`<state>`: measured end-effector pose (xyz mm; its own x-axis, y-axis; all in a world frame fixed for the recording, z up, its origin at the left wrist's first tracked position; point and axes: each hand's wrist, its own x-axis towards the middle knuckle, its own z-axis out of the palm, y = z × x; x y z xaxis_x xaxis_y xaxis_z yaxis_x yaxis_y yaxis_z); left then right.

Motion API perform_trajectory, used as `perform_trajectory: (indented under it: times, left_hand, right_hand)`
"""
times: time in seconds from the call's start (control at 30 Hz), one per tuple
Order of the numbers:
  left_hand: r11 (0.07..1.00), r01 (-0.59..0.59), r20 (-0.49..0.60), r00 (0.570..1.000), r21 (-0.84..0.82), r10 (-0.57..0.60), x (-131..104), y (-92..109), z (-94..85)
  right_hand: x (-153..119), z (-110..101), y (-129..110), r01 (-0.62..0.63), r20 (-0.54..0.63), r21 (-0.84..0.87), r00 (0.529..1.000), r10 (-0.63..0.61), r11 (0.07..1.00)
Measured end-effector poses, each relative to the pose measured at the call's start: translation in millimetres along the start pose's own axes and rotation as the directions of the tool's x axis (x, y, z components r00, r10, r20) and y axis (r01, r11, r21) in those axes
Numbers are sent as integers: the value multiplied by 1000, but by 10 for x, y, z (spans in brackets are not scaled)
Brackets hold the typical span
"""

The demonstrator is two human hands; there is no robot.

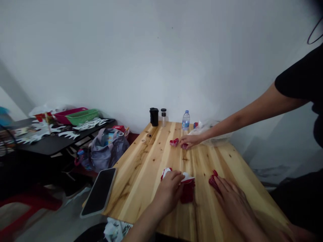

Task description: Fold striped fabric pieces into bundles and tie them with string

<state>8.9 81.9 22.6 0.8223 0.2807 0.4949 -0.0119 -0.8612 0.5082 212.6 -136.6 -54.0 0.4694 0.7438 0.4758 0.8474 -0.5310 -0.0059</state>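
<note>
My left hand (pixel 169 189) rests on the wooden table with its fingers curled together over a small red-and-white cut piece (pixel 166 172). Touching the fingertips is a dark red piece (pixel 187 195) with a white top; whether it is fabric or paper I cannot tell. Farther right, my right hand (pixel 231 198) is closed on a small stack of red pieces (pixel 214 180), whose layered edges show past the fingers. Toward the back, another person's hand (pixel 191 140) touches a similar red stack (pixel 184 146), beside a second tied red bundle (pixel 174 142).
On the wooden table (pixel 141 174) stand a black tumbler (pixel 154 117), a clear jar (pixel 164 118) and a water bottle (pixel 186 121). A plastic bag (pixel 209 129) lies behind the other person's arm. A phone (pixel 99 191) overhangs the left edge. Left is a black table (pixel 47 146) with baskets.
</note>
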Motion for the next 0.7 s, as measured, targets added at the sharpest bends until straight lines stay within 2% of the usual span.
perform_trajectory:
  times: [0.13,0.3,0.43,0.57,0.7]
  left_hand:
    - [999,18,-106,994,-39,-22,-46,-30,-126]
    - [997,44,-76,996,-57,-49,-150,-16,-118]
    - [998,35,-65,997,-45,-38,-235,29,-57]
    - [999,41,-150,988,-29,-45,-281,32,-74]
    - [996,88,-214,973,8,-84,-299,-28,-118]
  right_hand:
    - [1,35,1,-14,-36,31,999,15,999]
    - [-18,127,45,-7,-101,92,995,16,996]
    - [-34,64,34,-33,-142,120,989,50,992]
    - [-41,-37,39,-17,-144,117,989,34,993]
    - [-62,-25,57,-8,-193,117,981,31,993]
